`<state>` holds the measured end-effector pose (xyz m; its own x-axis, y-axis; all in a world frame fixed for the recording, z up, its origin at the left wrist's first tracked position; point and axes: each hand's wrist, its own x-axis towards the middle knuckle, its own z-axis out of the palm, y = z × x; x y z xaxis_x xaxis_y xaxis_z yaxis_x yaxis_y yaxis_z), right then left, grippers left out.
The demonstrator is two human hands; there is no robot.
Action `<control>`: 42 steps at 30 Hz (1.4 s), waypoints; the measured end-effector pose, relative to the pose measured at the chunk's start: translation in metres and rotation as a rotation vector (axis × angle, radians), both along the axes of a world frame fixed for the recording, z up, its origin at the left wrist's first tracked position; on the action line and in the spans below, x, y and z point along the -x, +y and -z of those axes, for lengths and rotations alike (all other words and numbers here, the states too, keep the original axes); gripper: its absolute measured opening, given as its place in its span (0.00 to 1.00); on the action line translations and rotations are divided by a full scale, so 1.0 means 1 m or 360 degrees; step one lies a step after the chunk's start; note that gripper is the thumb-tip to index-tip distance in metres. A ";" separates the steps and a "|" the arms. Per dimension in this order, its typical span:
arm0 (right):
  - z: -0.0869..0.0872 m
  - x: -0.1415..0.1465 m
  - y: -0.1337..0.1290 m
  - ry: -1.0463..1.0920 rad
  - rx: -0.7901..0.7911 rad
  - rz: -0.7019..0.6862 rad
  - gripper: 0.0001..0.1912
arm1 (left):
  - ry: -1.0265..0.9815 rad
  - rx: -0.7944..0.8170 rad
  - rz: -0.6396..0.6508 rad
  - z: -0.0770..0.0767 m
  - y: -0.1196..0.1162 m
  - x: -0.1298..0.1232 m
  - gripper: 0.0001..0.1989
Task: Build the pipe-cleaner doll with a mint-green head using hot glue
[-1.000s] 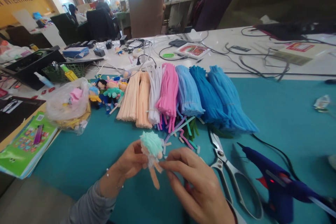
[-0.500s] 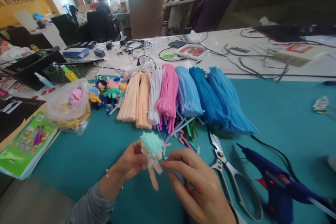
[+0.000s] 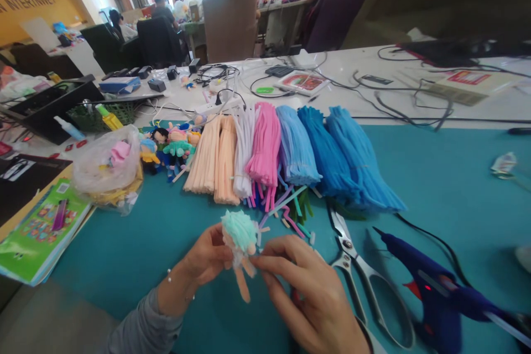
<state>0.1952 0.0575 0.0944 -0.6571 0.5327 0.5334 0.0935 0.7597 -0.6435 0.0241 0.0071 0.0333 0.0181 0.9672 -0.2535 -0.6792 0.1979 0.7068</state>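
A small pipe-cleaner doll (image 3: 240, 246) with mint-green fuzzy hair, a white body and peach legs is held upright over the teal mat (image 3: 124, 254). My left hand (image 3: 203, 260) grips the doll from the left, behind its head and body. My right hand (image 3: 307, 287) pinches the doll's white middle from the right with thumb and forefinger. Just beyond the doll lie loose cut pieces (image 3: 290, 207) of pink, purple and green pipe cleaner.
Bundles of peach, white, pink and blue pipe cleaners (image 3: 286, 149) fan across the mat. Scissors (image 3: 357, 271) and a dark blue glue gun (image 3: 440, 293) lie to the right. Finished dolls (image 3: 174, 146), a plastic bag (image 3: 108, 166) and a green booklet (image 3: 41, 227) sit at the left. People sit at far desks.
My right hand's fingertips have closed in slightly on the doll's body. The doll and my left hand stay almost where they were.
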 end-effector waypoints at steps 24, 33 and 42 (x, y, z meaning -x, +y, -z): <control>0.003 -0.001 0.001 0.0021 -0.0038 0.0011 0.13 | -0.0058 -0.0048 0.0010 -0.003 0.001 -0.001 0.18; 0.006 0.000 0.000 0.0021 -0.0027 -0.0020 0.13 | -0.0054 -0.0036 0.0010 0.001 0.000 0.000 0.19; -0.002 -0.001 -0.001 -0.0007 0.0020 0.0025 0.14 | -0.0194 0.0061 -0.0009 0.000 0.000 -0.002 0.18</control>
<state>0.1967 0.0561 0.0968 -0.6511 0.5494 0.5237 0.1081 0.7501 -0.6525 0.0256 0.0073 0.0334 0.0455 0.9569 -0.2868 -0.7609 0.2192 0.6107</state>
